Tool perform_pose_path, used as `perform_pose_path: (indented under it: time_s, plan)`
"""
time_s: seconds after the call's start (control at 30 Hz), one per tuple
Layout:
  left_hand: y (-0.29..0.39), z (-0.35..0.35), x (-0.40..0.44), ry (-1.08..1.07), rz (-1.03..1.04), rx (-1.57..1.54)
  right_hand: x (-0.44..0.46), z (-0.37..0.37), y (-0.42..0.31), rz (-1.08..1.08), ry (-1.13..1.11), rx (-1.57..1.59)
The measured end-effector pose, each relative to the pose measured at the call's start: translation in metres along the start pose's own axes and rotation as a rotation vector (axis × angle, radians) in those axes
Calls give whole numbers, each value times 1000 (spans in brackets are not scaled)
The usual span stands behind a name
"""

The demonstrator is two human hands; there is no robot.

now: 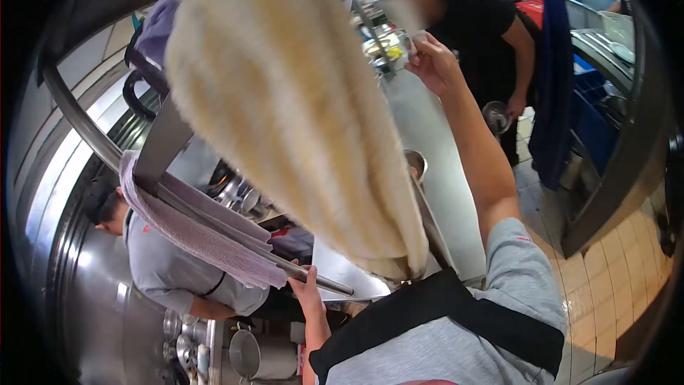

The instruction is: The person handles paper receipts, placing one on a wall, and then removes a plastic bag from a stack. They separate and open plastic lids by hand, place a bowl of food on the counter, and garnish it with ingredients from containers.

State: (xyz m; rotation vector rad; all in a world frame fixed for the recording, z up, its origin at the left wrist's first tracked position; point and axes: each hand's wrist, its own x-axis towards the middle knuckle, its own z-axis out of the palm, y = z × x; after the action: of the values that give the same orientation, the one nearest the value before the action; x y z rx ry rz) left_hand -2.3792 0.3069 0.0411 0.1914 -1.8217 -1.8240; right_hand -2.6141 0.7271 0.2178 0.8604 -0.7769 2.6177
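My left hand (308,291) is closed around a metal rail (333,285) near its end. A light purple towel (192,224) is draped over that rail, just left of the hand. My right hand (433,65) is raised with the arm stretched forward, its fingers pinched together; a pale blurred thing is at the fingertips and I cannot make it out. A large cream and yellow cloth (285,100) hangs close to the camera between my hands and hides much of the middle.
A metal counter (449,171) runs below my right arm. One person in black (477,36) stands beyond it, holding a round metal item. Another person in grey (160,257) bends at the left, near a large pot (246,353). Blue crates (595,110) stand on the right.
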Motion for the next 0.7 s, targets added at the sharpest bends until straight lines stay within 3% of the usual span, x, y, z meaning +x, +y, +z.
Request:
perform_pose_path:
  time_s: [0.3,0.4,0.53,0.57,0.7]
  plan:
    - [-33,-6,10,146,28,-36,84,2,53,173,-338,238]
    - [-38,-7,12,166,-8,-16,102,9,52,130,-312,324]
    - [-41,-8,13,168,-42,8,96,8,47,164,-177,123]
    - [-43,-8,13,168,-45,13,90,0,46,152,-236,58]
    - [-43,-5,20,169,-44,39,44,-83,57,181,-92,-326]
